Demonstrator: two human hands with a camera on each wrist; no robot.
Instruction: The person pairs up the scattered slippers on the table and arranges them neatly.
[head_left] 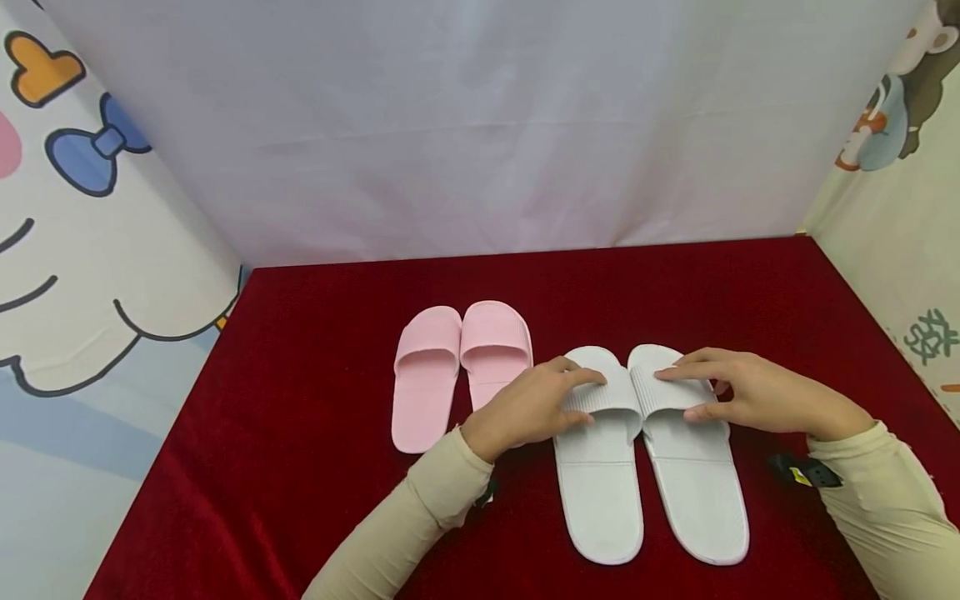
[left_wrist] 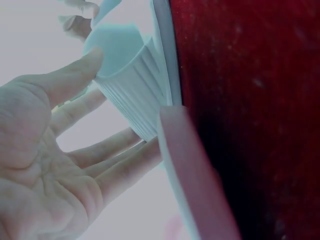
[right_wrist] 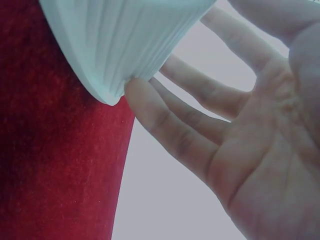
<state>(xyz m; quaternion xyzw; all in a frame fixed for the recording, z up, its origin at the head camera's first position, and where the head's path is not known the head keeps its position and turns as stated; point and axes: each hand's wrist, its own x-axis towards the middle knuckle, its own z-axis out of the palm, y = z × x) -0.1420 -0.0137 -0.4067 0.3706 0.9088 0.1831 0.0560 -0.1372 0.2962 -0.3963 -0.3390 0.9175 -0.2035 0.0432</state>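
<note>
Two white slippers lie side by side on the red cloth, their ribbed straps touching. Over the strap of the left white slipper [head_left: 602, 500] is my left hand [head_left: 532, 404], fingers spread and fairly straight, the thumb at the strap's opening. In the left wrist view the fingers of this left hand [left_wrist: 55, 160] reach along the ribbed strap [left_wrist: 137, 90]. My right hand [head_left: 753, 392] rests its fingers on the strap of the right white slipper [head_left: 701, 508], thumb by the opening. The right wrist view shows loosely extended fingers [right_wrist: 170, 130] touching the strap's side [right_wrist: 130, 45].
A pair of pink slippers, the left one [head_left: 423, 400] and the right one [head_left: 495, 333], lies left of the white pair; my left hand partly covers the right one. Red cloth [head_left: 300, 375] covers the table. A white curtain [head_left: 487, 150] hangs behind, with printed cartoon sheets on both sides.
</note>
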